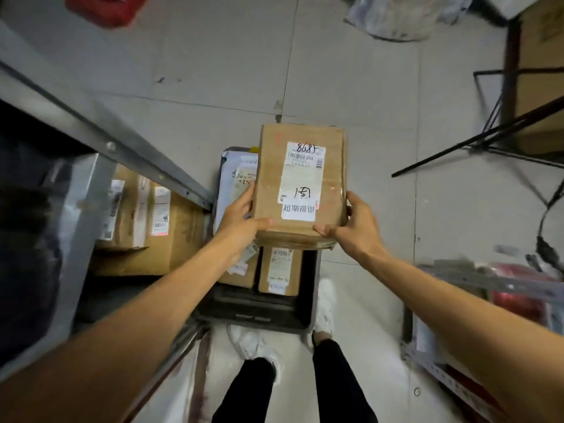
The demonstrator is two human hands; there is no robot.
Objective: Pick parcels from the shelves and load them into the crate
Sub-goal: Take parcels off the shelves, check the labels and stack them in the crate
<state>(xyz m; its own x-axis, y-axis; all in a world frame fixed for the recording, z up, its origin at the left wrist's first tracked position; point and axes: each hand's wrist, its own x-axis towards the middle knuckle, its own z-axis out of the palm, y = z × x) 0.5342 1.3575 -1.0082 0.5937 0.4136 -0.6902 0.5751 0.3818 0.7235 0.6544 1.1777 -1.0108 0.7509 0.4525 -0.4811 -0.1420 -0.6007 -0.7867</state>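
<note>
Cardboard parcel [300, 181] being held above dark crate [262, 312], clamped at near corners by left hand [241, 221] and right hand [354, 227], fingers curled round edges. Smaller parcels [279, 271] lying in crate.

Pale grey tiled floor [351, 71] with dark grout lines, grey metal shelving [122, 148] along the left, thin black metal frame [476, 138] at right, perforated steel rack [488, 282] lower right, crumpled plastic sheeting [396, 16] at top
</note>
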